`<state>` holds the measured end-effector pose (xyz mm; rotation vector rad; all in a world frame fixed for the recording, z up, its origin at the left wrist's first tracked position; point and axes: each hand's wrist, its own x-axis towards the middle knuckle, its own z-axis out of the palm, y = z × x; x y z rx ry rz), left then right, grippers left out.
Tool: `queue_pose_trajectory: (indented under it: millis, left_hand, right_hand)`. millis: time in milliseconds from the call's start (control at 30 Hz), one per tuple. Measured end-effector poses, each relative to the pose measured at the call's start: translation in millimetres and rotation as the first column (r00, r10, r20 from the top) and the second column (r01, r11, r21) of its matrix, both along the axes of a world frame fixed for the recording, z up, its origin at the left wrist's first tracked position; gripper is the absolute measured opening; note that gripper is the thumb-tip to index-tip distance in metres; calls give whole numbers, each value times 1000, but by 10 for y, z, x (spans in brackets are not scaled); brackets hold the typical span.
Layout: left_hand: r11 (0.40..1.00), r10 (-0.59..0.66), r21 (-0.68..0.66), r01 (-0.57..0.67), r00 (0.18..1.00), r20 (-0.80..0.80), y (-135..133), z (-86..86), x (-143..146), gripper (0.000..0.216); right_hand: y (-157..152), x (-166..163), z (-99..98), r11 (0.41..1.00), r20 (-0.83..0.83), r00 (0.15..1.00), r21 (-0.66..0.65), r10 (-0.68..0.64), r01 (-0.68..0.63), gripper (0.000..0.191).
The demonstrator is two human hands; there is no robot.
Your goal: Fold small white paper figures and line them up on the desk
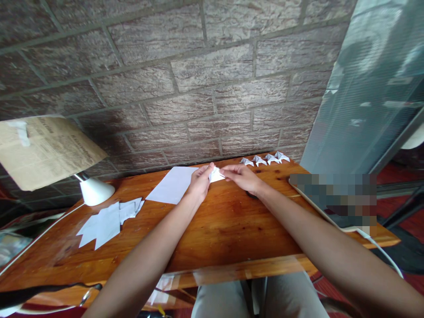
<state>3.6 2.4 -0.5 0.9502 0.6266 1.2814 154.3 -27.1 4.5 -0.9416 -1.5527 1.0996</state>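
Observation:
A small folded piece of white paper [216, 176] is held above the far middle of the wooden table. My left hand [200, 181] pinches its left side, thumb on top. On its right edge, my right hand [243, 177] grips with thumb and fingertips pressed together. The fingers partly cover the paper, so its full shape is hidden. Just left of my left hand lies a larger white sheet [172, 185], flat on the table. Beyond my right hand, several folded white paper figures [272, 159] stand in a row near the wall.
Cut white paper pieces [109, 223] lie overlapping at the left of the table [228, 234]. A lamp [96, 192] with a brown paper shade stands behind them. On the right is a blurred-out device [331, 198] with a white cable [380, 247]. A brick wall [198, 88] rises behind.

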Motion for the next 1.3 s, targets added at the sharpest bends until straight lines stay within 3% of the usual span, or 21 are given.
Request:
queue_pose_trajectory:
  millis: [267, 367, 600, 800, 900, 1033, 1300]
  left_hand:
    - [995, 18, 102, -14, 999, -42, 20, -25, -19, 27]
    - [996, -32, 86, 35, 999, -34, 7, -17, -15, 35]
    - [999, 6, 54, -5, 1000, -13, -15, 31, -17, 43]
    - [995, -21, 95, 25, 999, -37, 30, 22, -42, 34]
    - [998, -55, 43, 55, 998, 6, 52, -11, -49, 32]
    - [997, -65, -45, 68, 996, 65, 67, -58, -49, 48]
    - [999, -18, -33, 21, 997, 76, 13, 2, -28, 53]
  right_hand:
    - [35, 3, -48, 999, -15, 999, 27, -41, 41, 34]
    - [54, 12, -65, 993, 0, 994, 57, -107, 107, 36]
    - [38, 25, -12, 985, -84, 981, -14, -175, 175, 33]
    - [10, 11, 36, 991, -94, 987, -7, -132, 132, 33]
    - [10, -22, 30, 985, -87, 984, 64, -154, 159, 33]
    - [27, -46, -14, 971, -93, 974, 103, -205, 214, 35]
    - [-4, -71, -12, 985, -194, 966, -39, -170, 166, 29]
